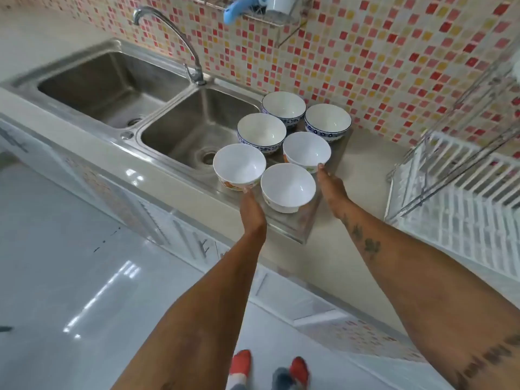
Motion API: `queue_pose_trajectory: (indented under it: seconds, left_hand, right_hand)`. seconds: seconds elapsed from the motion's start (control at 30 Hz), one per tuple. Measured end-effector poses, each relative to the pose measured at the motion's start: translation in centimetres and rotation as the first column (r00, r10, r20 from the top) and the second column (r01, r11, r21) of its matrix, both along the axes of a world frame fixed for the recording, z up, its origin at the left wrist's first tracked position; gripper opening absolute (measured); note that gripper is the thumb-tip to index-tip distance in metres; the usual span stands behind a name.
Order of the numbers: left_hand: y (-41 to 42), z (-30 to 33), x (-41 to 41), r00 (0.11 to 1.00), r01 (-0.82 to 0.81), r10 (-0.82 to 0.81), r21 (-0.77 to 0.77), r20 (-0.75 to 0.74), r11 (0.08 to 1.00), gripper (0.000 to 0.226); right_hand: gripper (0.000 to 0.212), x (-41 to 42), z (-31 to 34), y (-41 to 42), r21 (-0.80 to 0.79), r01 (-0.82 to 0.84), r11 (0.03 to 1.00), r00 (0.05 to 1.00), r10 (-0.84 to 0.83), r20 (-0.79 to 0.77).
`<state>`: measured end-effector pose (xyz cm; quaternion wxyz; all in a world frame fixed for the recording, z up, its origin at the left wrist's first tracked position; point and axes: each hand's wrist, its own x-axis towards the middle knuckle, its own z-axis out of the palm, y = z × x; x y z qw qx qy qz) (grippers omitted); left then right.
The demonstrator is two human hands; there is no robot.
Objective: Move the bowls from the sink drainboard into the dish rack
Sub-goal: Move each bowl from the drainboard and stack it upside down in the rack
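Bowls: six crowd the drainboard point(295, 226), none racked yet.
Left hand point(251, 209): gripping the front-left bowl point(239, 167).
Right hand point(332, 190): gripping the middle-right bowl point(306, 152).
Risk: packed rims could knock together on lifting.
Dish rack point(455, 209): waiting right, on the worktop point(363, 170).

— What sits on the steel sink drainboard point(305, 220)?
— Six round white bowls: three blue-patterned point(261, 133), three orange-flowered point(287, 189). The white slatted dish rack point(461, 204) stands on the beige countertop point(363, 170).
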<state>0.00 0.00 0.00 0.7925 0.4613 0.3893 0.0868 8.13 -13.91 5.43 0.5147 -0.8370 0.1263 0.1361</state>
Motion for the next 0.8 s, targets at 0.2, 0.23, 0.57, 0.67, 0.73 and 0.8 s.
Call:
queue_pose_trajectory:
  seconds: [0.2, 0.23, 0.57, 0.67, 0.73, 0.8]
  left_hand:
    - [-1.8, 0.1, 2.1, 1.0, -0.006, 0.007, 0.075, -0.022, 0.997, 0.034]
    - [-2.2, 0.1, 2.5, 1.0, 0.0, 0.002, 0.071, -0.027, 0.997, 0.031]
    - [-4.7, -1.1, 3.7, 0.996, -0.094, 0.094, 0.066, 0.009, 0.993, 0.045]
    - [-4.9, -0.9, 3.7, 0.991, -0.13, 0.13, -0.015, -0.018, 0.991, 0.047]
    - [-5.2, -0.4, 3.5, 0.987, -0.159, 0.159, -0.055, -0.002, 0.986, 0.047]
    - [-5.7, 0.8, 3.4, 0.979, -0.202, 0.203, -0.082, 0.015, 0.976, 0.044]
  right_hand:
    - [0.053, 2.5, -2.1, 0.8, 0.168, 0.001, 0.986, 0.997, 0.013, -0.082]
    - [0.053, 2.9, -2.8, 1.0, 0.216, 0.015, 0.976, 0.996, 0.003, -0.085]
    - [0.052, 3.2, -5.4, 1.8, 0.27, 0.021, 0.963, 0.998, -0.002, -0.07]
    - [0.052, 2.9, -4.8, 1.9, 0.313, 0.057, 0.948, 0.995, -0.029, -0.094]
    - [0.053, 2.6, -3.9, 2.0, 0.312, 0.071, 0.948, 0.995, -0.046, -0.087]
    - [0.056, 2.4, -2.3, 2.0, 0.266, 0.06, 0.962, 0.998, -0.053, -0.033]
